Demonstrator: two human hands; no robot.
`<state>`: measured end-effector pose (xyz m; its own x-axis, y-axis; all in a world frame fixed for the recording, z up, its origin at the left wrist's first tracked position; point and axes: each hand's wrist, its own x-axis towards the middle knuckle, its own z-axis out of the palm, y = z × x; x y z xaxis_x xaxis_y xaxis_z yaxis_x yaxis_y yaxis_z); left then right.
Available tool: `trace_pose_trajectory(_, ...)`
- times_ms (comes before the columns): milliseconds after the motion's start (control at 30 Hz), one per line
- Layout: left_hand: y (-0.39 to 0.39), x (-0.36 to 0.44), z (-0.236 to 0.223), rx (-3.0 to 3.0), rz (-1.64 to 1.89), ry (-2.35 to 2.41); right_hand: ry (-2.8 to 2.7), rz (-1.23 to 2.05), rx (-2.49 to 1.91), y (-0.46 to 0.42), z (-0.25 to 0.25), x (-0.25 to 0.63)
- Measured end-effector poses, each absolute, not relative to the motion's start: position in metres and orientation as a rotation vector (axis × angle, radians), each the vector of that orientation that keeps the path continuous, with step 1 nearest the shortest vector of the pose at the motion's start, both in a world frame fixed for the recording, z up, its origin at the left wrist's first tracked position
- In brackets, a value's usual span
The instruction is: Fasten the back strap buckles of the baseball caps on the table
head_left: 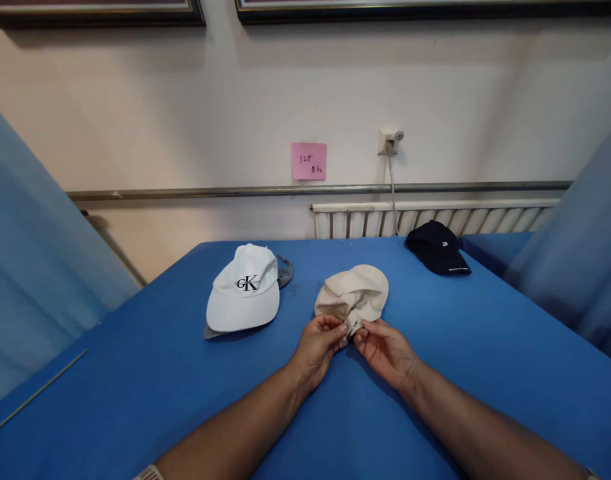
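A beige baseball cap (353, 288) lies in the middle of the blue-covered table (185, 407), its brim pointing away from me and its back strap towards me. My left hand (321, 343) pinches the left side of the strap between thumb and fingers. On the other side, my right hand (385, 348) pinches the strap's right part near its fastening. The fingertips of both hands almost meet there, and they partly cover the strap.
To the left, a white cap (245, 293) with black letters sits on a grey cap (285, 272). A dark navy cap (435, 247) lies at the back right. A thin rod (38, 392) rests near the left edge. Behind stand a radiator (435, 217) and a wall rail (225, 193); blue curtains (30, 267) hang at both sides.
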<state>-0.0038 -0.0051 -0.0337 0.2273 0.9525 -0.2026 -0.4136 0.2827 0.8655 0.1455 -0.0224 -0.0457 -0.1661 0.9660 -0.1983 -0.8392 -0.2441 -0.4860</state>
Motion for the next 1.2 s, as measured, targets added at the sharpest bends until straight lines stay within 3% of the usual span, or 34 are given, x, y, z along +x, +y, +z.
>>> trace_pose_trajectory(500,-0.002,-0.011,-0.029,0.879,0.952,0.800,-0.479,1.741,-0.651,-0.017,-0.036,0.147)
trace_pose_trajectory(933,0.003,-0.009,-0.036,1.008,1.020,0.883,-0.456,1.504,-0.836,-0.009,-0.051,0.134)
trace_pose_trajectory(1200,0.000,-0.007,-0.035,0.828,1.044,0.869,-0.341,1.674,-0.763,-0.015,-0.044,0.135)
